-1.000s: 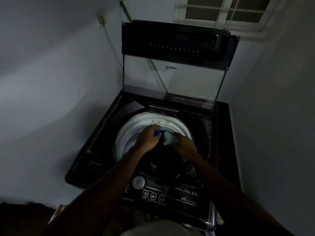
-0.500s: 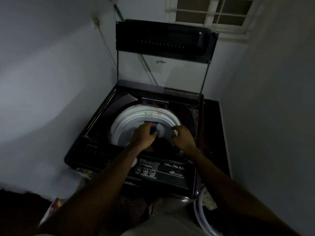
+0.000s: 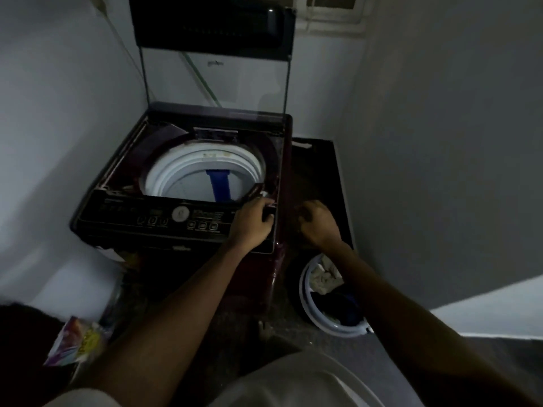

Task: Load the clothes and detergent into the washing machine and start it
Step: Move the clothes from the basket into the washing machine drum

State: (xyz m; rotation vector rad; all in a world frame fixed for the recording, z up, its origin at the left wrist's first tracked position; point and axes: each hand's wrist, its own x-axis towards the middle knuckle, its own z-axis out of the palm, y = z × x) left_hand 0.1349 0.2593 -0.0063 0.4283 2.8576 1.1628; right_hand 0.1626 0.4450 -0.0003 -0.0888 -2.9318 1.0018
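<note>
Leaning over a top-load washing machine (image 3: 182, 218), lid (image 3: 211, 27) upright. Left hand (image 3: 252, 223) sits on the panel's front right corner, fingers curled; too dark to tell if they hold anything. Right hand (image 3: 318, 224) hovers just right of the machine, fingers curled, grip unclear too. Clothes (image 3: 324, 276) lie in a white bucket (image 3: 338, 330) on the floor below it. Detergent packet (image 3: 76, 343) on floor, left. Blue strip (image 3: 220, 186) inside drum (image 3: 176, 171).

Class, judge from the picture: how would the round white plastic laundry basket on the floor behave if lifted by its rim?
The round white plastic laundry basket probably keeps its shape; its rim looks rigid. It holds only some crumpled clothes, so likely light. Those clothes look floppy and may shift if it tilts.
</note>
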